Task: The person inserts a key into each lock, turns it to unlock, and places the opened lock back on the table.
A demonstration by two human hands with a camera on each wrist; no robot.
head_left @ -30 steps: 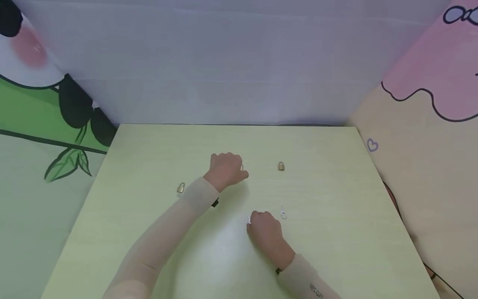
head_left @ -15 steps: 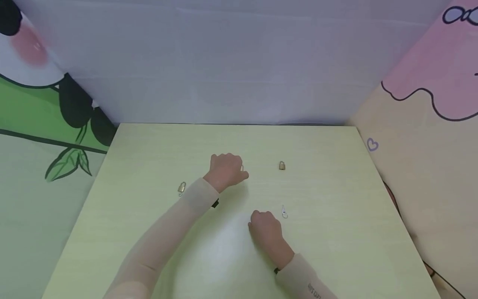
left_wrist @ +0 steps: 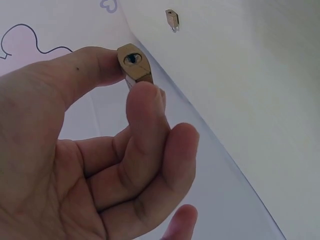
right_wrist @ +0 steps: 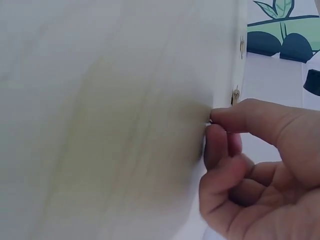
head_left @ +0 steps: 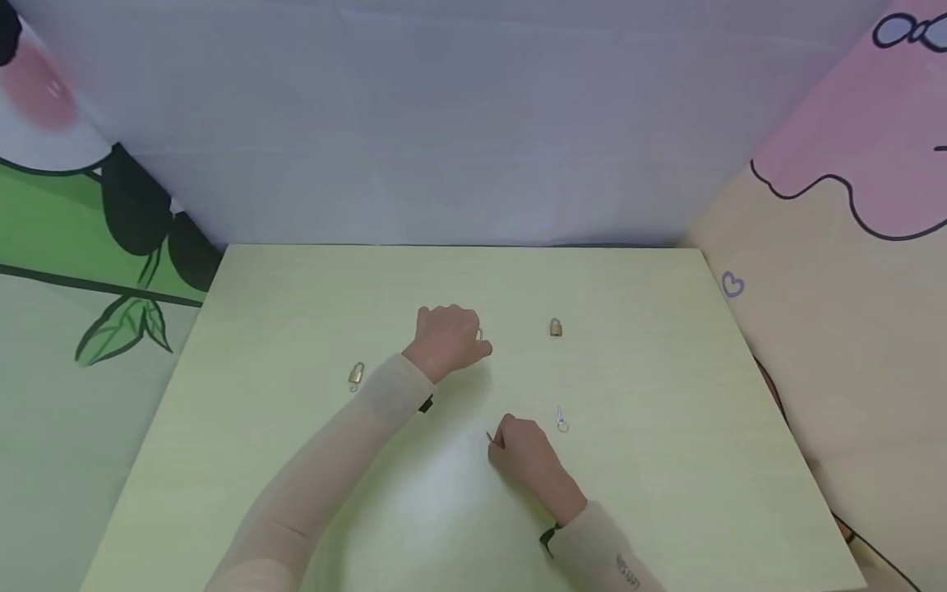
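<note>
My left hand (head_left: 446,339) is raised over the table, pinching a small brass padlock (left_wrist: 135,62) between thumb and fingers. Its keyhole end faces the left wrist view, and part of its shackle shows beside the hand in the head view. Lower and to the right, my right hand (head_left: 527,459) pinches a small thin key (head_left: 489,437), mostly hidden by the fingertips. Just right of that hand lies another key (head_left: 562,421) with a ring. A second padlock (head_left: 556,328) stands farther back at the right. Left of my left forearm lies a third padlock (head_left: 357,374) with a small ring by it.
The pale wooden table (head_left: 636,493) runs back to a plain grey-violet wall (head_left: 459,123). Painted walls flank it on the left and right. A dark cable (head_left: 880,555) runs along the right table edge.
My right hand turns slightly at the wrist, and the tip of the key shows again at its fingertips. My left hand stays still with the padlock. The head view shifts a little.
</note>
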